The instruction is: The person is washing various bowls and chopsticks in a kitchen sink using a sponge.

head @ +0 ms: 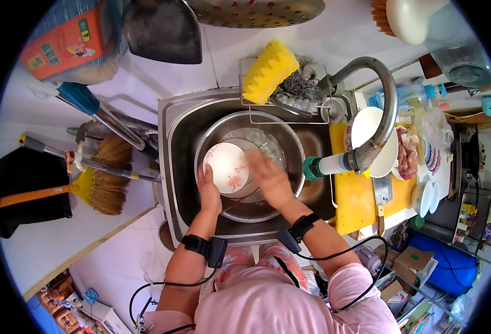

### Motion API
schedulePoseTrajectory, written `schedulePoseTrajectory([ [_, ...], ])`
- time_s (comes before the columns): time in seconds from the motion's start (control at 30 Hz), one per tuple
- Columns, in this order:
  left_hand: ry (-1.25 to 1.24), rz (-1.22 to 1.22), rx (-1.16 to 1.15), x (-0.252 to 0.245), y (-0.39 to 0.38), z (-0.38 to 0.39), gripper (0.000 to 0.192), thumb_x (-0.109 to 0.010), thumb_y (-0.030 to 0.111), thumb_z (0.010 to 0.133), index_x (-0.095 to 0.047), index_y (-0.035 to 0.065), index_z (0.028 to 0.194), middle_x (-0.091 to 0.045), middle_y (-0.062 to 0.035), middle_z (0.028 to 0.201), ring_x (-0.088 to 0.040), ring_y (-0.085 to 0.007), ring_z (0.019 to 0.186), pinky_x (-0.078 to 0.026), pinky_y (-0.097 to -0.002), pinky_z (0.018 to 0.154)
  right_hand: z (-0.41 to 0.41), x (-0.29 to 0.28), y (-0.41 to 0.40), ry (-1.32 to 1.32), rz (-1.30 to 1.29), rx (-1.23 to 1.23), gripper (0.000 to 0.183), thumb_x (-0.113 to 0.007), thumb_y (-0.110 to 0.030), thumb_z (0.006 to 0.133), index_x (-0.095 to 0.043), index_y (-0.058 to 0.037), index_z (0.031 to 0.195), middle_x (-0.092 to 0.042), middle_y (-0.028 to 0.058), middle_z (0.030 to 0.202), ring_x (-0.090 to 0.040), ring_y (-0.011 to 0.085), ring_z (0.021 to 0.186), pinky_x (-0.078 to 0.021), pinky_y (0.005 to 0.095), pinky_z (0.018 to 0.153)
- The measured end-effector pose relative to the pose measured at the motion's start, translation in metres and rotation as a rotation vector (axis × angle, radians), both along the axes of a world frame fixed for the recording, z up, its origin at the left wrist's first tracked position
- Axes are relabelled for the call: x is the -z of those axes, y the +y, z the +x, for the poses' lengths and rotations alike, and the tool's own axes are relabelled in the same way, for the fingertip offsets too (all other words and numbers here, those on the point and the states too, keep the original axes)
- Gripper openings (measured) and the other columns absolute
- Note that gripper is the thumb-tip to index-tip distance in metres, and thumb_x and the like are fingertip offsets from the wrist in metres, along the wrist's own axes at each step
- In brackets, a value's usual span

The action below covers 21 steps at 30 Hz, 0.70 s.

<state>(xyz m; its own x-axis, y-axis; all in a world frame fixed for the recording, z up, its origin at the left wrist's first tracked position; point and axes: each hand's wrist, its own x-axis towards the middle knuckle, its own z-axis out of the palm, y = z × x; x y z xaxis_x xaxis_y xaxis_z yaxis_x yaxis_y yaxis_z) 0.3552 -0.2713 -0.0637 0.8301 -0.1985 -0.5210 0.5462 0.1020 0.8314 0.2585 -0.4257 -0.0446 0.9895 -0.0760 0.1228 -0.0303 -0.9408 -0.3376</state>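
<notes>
My left hand (pixel 210 192) grips the near left rim of a white bowl with a pink flower pattern (pixel 225 167), tilted over a round stainless steel basin (pixel 299 167). My right hand (pixel 270 177) is blurred, just right of the bowl; its fingers are near the rim, and whether they touch it or hold anything cannot be told. Water and another round dish or bowl, hard to make out, lie in the basin below. The basin stands in a stainless steel sink (pixel 187 231).
A yellow sponge (pixel 268 73) and a steel scourer (pixel 297 85) rest on a wire rack behind the basin. A curved faucet (pixel 385 96) arches at the right, above a yellow cutting board (pixel 352 200) with a cleaver (pixel 382 196), bowls and raw meat (pixel 407 154). A broom (pixel 107 175) lies left.
</notes>
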Motion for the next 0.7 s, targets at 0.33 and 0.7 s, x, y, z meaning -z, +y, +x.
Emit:
schedulePoseTrajectory([
  [0.33,-0.419,0.621,0.299,-0.011,-0.005,-0.003,0.046,-0.052,0.024,0.088,-0.04,0.0174,0.132,-0.038,-0.0212,0.117,-0.043,-0.0358,0.109,-0.033,-0.0387,0.096,-0.008,0.124,-0.059,0.594,0.193,0.178,0.063,-0.051,0.002,0.072,-0.038,-0.0099,0.132,-0.032,0.0133,0.14,-0.032,0.0329,0.127,-0.0305,0.0364,0.104],
  [0.7,-0.201,0.163,0.212,0.017,-0.006,-0.01,0.048,-0.045,0.033,0.092,-0.035,0.012,0.134,-0.039,-0.0142,0.128,-0.038,-0.026,0.119,-0.03,-0.0349,0.1,0.019,-0.004,0.03,-0.12,1.265,0.352,0.04,-0.043,0.008,0.08,-0.056,-0.0054,0.116,-0.058,0.0113,0.113,-0.055,0.0246,0.105,-0.0435,0.0322,0.09],
])
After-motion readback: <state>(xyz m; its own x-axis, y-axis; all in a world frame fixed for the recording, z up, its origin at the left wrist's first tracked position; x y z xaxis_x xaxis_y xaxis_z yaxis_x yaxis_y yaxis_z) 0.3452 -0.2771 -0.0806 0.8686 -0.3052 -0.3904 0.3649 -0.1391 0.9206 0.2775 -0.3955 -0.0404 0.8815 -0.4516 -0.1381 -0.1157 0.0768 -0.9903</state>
